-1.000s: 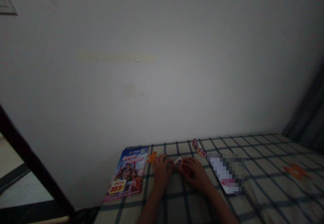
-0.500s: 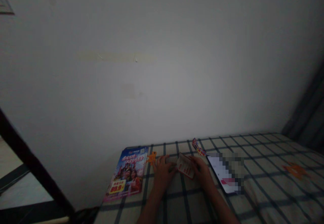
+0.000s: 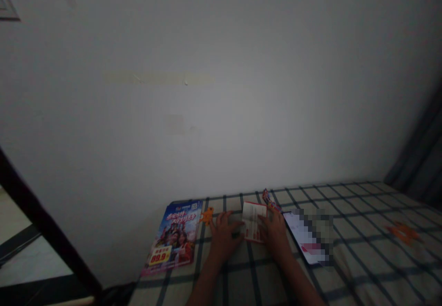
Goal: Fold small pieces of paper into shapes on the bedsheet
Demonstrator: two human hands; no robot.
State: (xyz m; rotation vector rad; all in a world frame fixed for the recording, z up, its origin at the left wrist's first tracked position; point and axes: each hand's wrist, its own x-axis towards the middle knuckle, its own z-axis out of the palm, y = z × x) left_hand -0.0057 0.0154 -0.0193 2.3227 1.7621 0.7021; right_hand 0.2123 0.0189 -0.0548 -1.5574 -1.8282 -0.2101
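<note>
Red-edged card (image 3: 253, 219) looks flat on the checked cloth (image 3: 238, 278), left hand (image 3: 224, 238) fingers spread by its left edge, right hand (image 3: 275, 233) over its right, probably steadying it, can't tell if pinching tho.

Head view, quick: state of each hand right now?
Left hand: open, at left edge of white paper.
Right hand: on right edge of white paper; grip unclear.

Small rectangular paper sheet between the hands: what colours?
The paper sheet is whitish with red edging and red marks; the head view shows it best.
</note>
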